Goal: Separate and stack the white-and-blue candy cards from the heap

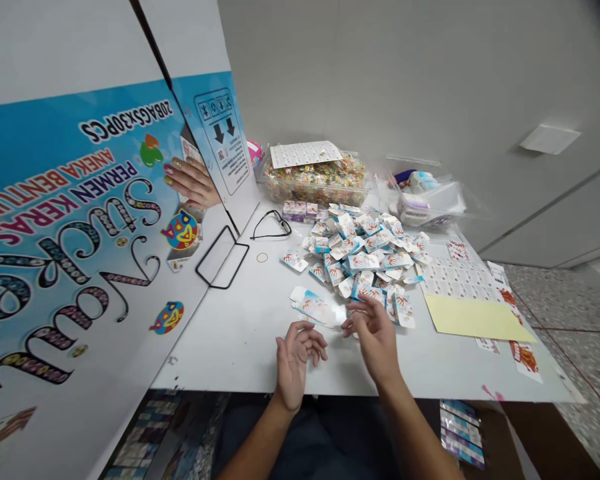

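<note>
My left hand [299, 363] is raised over the table's front part, palm turned up and inward. Its fingers are loosely bent and apart, with nothing in them. My right hand [377, 340] hovers at the near edge of a heap of small printed cartons [365, 250]. Its fingers are spread and slightly curled, and no held thing shows. Just beyond both hands lies a single light-blue and white carton [313, 305] with its end flap open. Whether my right fingertips touch the cartons beneath them, I cannot tell.
A large printed box [105, 200] walls off the left side. Behind the heap stand a clear tub of small colourful pieces [313, 183] and another plastic container [433, 203]. Glasses [271, 225], a rubber band [262, 257], a black wire frame [223, 259] and a yellow sheet [475, 319] lie about.
</note>
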`<state>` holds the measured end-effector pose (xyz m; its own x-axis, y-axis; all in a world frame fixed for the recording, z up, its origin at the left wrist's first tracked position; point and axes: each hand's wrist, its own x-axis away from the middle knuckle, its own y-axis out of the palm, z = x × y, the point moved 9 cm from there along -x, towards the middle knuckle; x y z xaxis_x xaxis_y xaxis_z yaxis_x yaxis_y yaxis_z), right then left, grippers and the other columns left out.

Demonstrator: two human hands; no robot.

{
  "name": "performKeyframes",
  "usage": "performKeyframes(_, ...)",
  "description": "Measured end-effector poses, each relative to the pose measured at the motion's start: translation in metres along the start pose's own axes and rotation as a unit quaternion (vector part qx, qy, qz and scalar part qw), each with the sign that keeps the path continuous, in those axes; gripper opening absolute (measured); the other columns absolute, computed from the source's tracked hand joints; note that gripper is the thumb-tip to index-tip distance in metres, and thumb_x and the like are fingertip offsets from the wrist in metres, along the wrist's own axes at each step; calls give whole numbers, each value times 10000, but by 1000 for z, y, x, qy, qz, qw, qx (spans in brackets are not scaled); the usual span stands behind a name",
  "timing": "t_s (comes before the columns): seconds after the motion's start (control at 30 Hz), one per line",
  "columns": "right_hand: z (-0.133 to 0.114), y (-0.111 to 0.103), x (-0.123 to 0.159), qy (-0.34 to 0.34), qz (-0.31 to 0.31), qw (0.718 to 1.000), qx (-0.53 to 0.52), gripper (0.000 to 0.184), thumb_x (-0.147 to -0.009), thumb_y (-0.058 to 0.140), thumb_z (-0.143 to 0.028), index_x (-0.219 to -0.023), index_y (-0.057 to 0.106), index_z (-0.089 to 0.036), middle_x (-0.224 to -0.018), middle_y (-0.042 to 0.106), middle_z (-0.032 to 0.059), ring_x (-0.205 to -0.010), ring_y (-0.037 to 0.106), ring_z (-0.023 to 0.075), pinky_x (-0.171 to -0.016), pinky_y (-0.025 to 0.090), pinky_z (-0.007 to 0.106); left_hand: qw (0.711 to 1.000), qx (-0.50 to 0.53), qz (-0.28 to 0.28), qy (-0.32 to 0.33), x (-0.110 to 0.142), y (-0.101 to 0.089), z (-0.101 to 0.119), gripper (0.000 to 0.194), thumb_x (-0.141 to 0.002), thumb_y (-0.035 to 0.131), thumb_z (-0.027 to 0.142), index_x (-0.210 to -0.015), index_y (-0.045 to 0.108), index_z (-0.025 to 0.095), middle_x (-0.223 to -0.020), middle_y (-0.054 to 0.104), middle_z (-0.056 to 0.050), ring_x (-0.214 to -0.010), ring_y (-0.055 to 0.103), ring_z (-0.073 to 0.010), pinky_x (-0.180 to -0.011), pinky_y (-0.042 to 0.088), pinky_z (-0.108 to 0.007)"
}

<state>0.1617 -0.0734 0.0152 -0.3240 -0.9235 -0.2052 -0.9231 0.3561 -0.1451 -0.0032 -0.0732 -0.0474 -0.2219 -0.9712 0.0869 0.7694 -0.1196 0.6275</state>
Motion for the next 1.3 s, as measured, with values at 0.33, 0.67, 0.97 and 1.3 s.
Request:
performKeyframes(0.33, 19, 83, -1, -164, -170, 894, 382, 200, -856, 659, -228, -1035, 602, -160, -1339, 541, 180, -1215, 455, 334, -983, 448, 559, 995, 24, 88, 45, 6, -16, 2, 609, -896, 320, 710, -910, 600, 170, -655, 587, -34, -540, 427, -118, -513, 313, -235)
performKeyframes(0.67, 9, 55, 1, -153, -95, 938, 294, 226, -883, 657, -256, -1085, 578, -192, -1229, 625, 129, -1132, 535, 290, -971, 431, 495, 985, 17, 145, 94, 6, -28, 3, 438, -949, 404, 561, -880, 592, 171, -769, 602, -27, -609, 476, -109, -570, 383, -222)
performKeyframes(0.97, -29, 48, 69, -208, -181, 939, 207, 321, -903, 595, -235, -1221, 586, -270, -1234, 589, 91, -1091, 532, 277, -916, 453, 462, 998, -53, -41, -6, 1, -11, -14, 440, -792, 740, 398, -1146, 634, 159, -1133, 676, -124, -1042, 629, -252, -949, 468, -363)
performKeyframes(1.3, -42, 51, 61, -159, -244, 936, 200, 379, -903, 592, -354, -1258, 552, -226, -1458, 371, 121, -1325, 325, 325, -1069, 379, 518, 979, -113, -121, -118, 9, -5, -33, 381, -704, 792, 452, -735, 628, 110, -613, 551, 8, -569, 485, -105, -555, 387, -228)
